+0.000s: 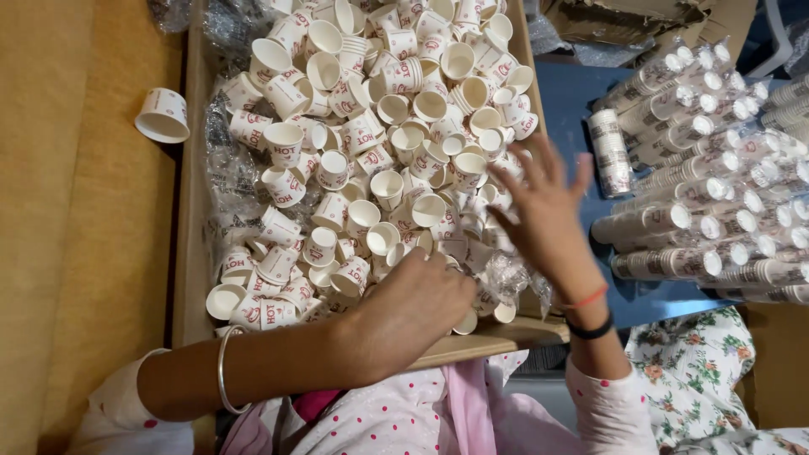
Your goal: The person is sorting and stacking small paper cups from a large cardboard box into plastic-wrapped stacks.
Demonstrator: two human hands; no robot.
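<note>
Loose white paper cups (371,168) fill the cardboard box (195,253) to its walls; the left hand (413,307) curls among them near the front edge, its grasp hidden. The right hand (548,215) hovers, fingers splayed wide, at the box's right wall; beyond it lie plastic-sleeved cup stacks (708,194).

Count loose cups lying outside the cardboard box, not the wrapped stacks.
1: a single paper cup on the tan surface left of the cardboard box. Others may be hidden beyond the frame.
</note>
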